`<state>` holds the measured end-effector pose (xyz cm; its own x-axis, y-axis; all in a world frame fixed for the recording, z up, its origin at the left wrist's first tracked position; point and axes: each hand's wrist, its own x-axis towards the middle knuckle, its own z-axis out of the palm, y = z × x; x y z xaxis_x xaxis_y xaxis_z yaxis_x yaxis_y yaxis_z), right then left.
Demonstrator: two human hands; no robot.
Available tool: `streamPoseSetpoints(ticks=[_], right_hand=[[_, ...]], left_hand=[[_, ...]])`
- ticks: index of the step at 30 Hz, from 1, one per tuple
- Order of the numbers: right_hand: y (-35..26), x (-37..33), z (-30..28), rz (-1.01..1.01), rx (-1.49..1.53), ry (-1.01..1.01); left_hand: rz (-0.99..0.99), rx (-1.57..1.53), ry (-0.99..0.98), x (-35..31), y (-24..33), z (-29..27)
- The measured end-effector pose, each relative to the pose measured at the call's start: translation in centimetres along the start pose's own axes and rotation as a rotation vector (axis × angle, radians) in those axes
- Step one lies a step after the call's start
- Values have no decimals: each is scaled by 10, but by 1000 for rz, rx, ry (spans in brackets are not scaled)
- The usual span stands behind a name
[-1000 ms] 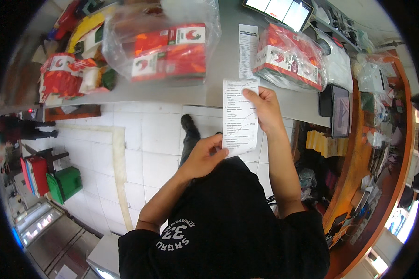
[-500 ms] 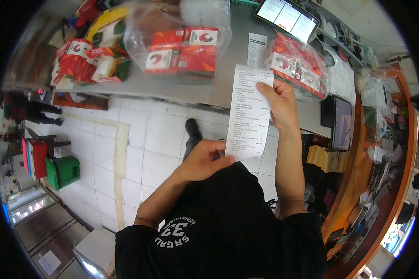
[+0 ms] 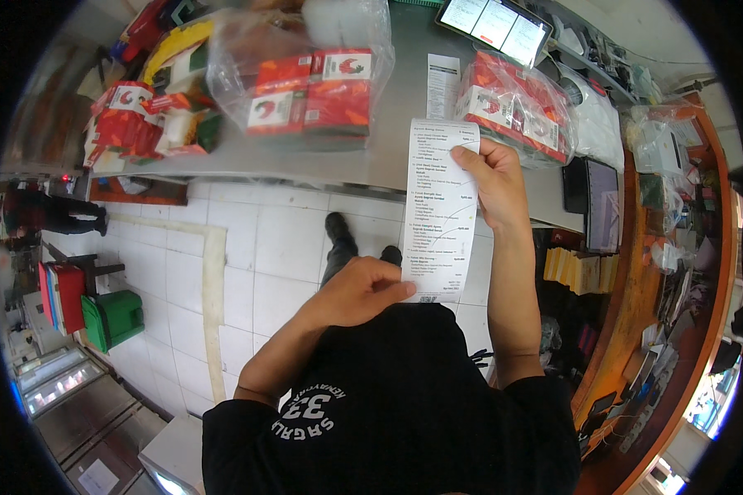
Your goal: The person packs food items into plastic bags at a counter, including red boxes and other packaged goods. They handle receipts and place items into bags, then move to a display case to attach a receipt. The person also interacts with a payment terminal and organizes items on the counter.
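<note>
Two hands are holding a long paper receipt (image 3: 439, 210) above the desk (image 3: 392, 140): right hand (image 3: 497, 183) fingers pinching its top, left hand (image 3: 363, 290) fingers pinching the bottom. Thin, light paper, probably tearing easily; gripping edges seems best.

A long white printed receipt (image 3: 439, 210) hangs upright at the centre of the frame. A second white slip (image 3: 442, 85) lies flat on the grey counter just above it. At upper centre, a clear plastic bag holds red-and-white boxes (image 3: 314, 89); another clear bag of red-and-white boxes (image 3: 512, 111) lies to the upper right. Red, yellow and green packets (image 3: 144, 120) pile at upper left. A lit white screen (image 3: 495, 23) sits at the top edge, and a dark screen (image 3: 600, 205) at right.
</note>
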<state>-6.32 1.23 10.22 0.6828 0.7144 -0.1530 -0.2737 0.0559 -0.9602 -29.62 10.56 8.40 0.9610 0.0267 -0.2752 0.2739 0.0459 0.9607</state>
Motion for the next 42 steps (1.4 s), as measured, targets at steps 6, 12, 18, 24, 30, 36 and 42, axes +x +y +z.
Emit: streamPoseSetpoints(ticks=[6, 12, 18, 24, 30, 36, 42], right_hand=[[0, -3, 4, -11, -6, -7], [-5, -1, 14, -7, -41, 23], [-2, 23, 32, -24, -89, 16], [-8, 55, 58, -56, -58, 40], [-38, 79, 93, -175, -105, 100], [-54, 97, 118, -256, -101, 141], [-91, 81, 147, -337, -234, 165]], left_hand=[[-120, -173, -53, 2, -2, -5], [-244, -310, -65, 2, -4, -24], [-253, -356, -112, -2, 3, -51], [-195, -331, -211, -3, 24, -102], [-97, -327, -321, 1, 49, -155], [-59, -293, -386, 5, 65, -197], [284, -223, -234, 23, 62, -223]])
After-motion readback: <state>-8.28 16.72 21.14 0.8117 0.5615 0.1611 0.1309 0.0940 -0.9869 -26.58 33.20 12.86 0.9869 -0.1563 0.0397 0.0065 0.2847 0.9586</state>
